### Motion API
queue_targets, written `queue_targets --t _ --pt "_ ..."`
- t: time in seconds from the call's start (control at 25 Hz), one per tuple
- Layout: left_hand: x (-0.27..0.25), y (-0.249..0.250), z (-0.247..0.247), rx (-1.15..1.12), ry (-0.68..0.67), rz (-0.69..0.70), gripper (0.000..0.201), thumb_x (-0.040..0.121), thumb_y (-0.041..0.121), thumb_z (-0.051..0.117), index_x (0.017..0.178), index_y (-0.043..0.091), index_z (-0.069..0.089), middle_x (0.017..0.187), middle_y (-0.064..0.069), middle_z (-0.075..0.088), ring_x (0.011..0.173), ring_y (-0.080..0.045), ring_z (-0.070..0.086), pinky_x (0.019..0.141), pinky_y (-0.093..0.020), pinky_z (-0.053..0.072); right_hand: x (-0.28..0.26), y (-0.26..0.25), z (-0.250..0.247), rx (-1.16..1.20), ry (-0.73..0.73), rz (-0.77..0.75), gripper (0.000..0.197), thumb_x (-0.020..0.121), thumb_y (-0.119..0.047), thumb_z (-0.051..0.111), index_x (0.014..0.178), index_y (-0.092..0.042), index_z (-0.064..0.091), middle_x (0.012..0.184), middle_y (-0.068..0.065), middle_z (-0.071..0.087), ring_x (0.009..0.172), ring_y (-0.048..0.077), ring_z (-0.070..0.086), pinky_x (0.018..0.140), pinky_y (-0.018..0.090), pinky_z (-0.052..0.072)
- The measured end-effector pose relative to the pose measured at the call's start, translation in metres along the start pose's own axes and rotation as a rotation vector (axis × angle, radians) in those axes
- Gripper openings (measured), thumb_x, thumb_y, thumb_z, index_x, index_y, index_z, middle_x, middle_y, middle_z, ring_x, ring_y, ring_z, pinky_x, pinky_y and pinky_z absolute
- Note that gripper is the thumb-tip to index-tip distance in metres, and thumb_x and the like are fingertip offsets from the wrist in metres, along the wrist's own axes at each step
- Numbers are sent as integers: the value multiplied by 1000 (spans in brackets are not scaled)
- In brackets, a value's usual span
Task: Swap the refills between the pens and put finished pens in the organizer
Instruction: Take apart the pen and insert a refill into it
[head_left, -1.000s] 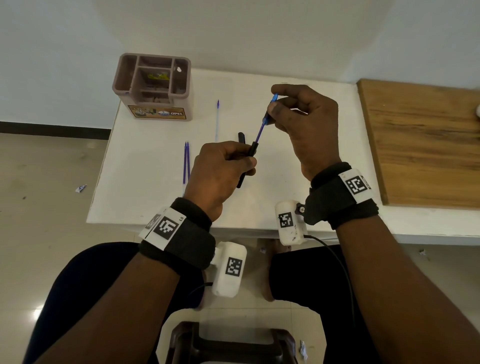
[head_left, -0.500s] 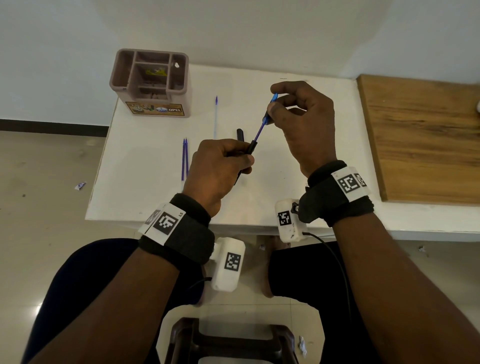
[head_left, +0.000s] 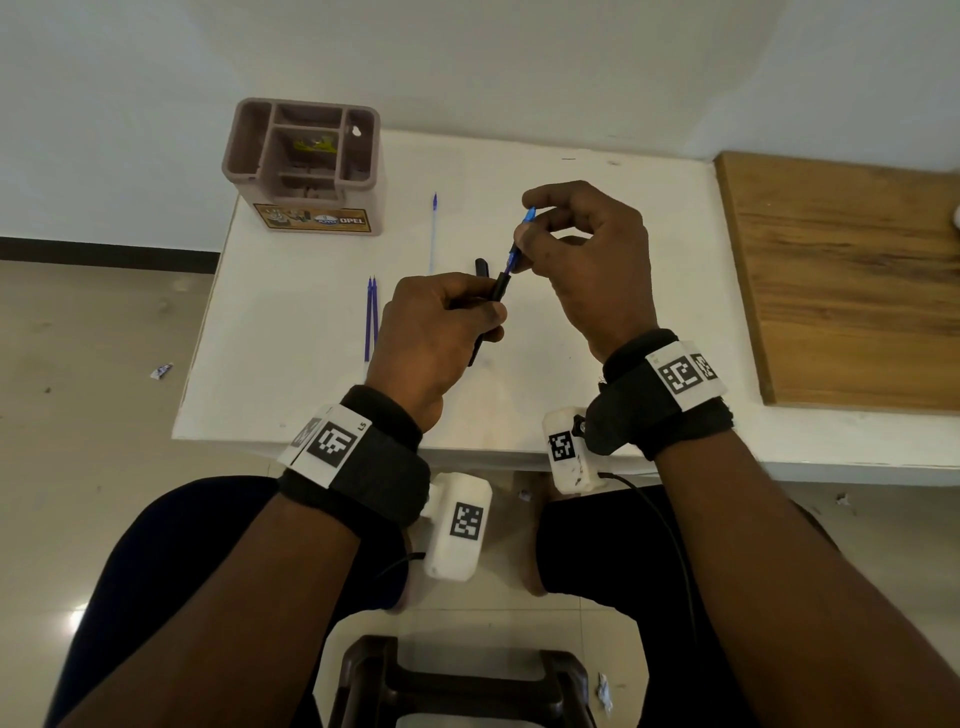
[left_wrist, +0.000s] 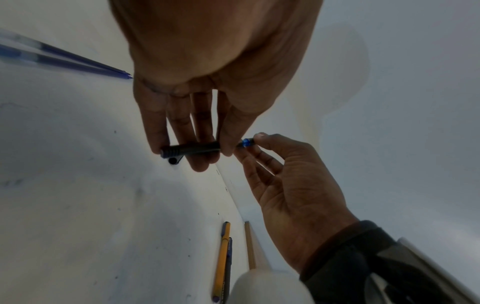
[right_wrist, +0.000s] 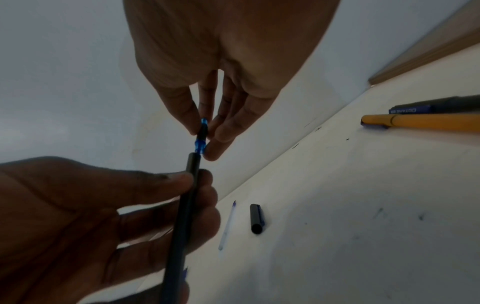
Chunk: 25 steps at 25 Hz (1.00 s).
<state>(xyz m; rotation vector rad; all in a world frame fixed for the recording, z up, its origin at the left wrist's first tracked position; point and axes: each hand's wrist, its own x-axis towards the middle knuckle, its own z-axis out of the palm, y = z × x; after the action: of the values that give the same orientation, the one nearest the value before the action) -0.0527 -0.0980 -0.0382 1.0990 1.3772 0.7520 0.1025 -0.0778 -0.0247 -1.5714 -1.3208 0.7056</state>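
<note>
Above the white table (head_left: 597, 322) my left hand (head_left: 441, 327) grips a black pen barrel (head_left: 500, 286), also seen in the left wrist view as the barrel (left_wrist: 197, 148) and in the right wrist view as the barrel (right_wrist: 182, 216). My right hand (head_left: 587, 260) pinches the blue end piece of a refill (head_left: 522, 234) whose lower part sits inside the barrel mouth; the blue piece (right_wrist: 200, 144) shows just above the barrel. A black cap (right_wrist: 256, 218) lies on the table beside a clear refill (right_wrist: 228, 224). Two blue refills (head_left: 371, 317) lie to the left.
A brown organizer (head_left: 306, 166) with several compartments stands at the table's far left corner. A yellow pen (right_wrist: 420, 123) and a dark pen (right_wrist: 436, 107) lie near the wooden board (head_left: 852, 270) on the right. A dark stool (head_left: 457, 680) stands below, between my knees.
My right hand has moved toward my left hand, pushing the blue refill deeper into the black barrel; much less of the refill shows now.
</note>
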Motion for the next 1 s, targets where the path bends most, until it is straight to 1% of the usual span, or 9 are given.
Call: queue_targets --t 0.28,0.4,0.48,0.6,0.72,0.8,0.88,0.92,1.0 --pt "2 0 -3 -6 21 7 30 97 17 70 127 13 73 105 -3 78 91 -14 77 70 -19 50 0 0 4 -5 -44 16 26 88 -17 70 114 -15 73 87 4 77 76 20 78 86 46 62" --pt "4 -1 -3 -6 26 5 31 97 17 71 127 14 73 108 -2 78 91 -14 77 71 -18 50 -1 1 6 -19 -83 30 26 90 -18 70 116 -15 75 90 4 77 82 21 78 86 44 62" --pt "4 -1 -3 -10 29 8 31 97 16 71 127 13 73 109 -2 78 91 -14 77 74 -18 52 0 3 6 -19 -98 44 23 91 -17 71 113 -12 76 92 4 77 81 18 78 81 37 63" --pt "3 -2 -4 -15 34 28 30 97 15 71 127 13 74 109 -2 78 92 -15 77 76 -20 53 1 3 4 35 -117 88 17 93 -14 71 107 -8 77 89 6 78 76 19 77 71 27 59" --pt "3 -1 -5 -8 57 57 31 96 14 71 127 14 74 111 -1 78 92 -16 77 77 -21 55 2 1 3 61 -148 126 13 93 -17 72 99 -6 77 83 6 78 70 19 74 66 29 58" --pt "2 -1 -5 -1 60 69 30 96 14 72 126 14 75 110 -1 78 91 -15 78 78 -21 56 2 3 3 45 -145 133 20 93 -23 75 92 -2 75 74 4 74 61 14 68 63 28 55" --pt "1 -1 -3 11 49 81 29 96 15 72 125 16 75 111 -1 78 90 -14 78 81 -23 57 2 3 4 16 -119 145 34 90 -31 78 85 1 69 65 2 66 54 11 61 61 29 54" --pt "1 -1 -2 16 48 82 29 96 16 72 125 16 76 111 -1 78 89 -14 78 82 -24 58 2 2 5 4 -116 157 39 89 -36 79 84 1 67 63 2 64 53 11 59 61 30 54" --pt "0 1 -2 3 49 79 29 96 16 72 125 16 75 111 -1 78 89 -13 78 80 -23 57 1 -2 6 23 -119 221 45 89 -48 77 89 -4 66 69 2 64 58 11 61 63 29 53"
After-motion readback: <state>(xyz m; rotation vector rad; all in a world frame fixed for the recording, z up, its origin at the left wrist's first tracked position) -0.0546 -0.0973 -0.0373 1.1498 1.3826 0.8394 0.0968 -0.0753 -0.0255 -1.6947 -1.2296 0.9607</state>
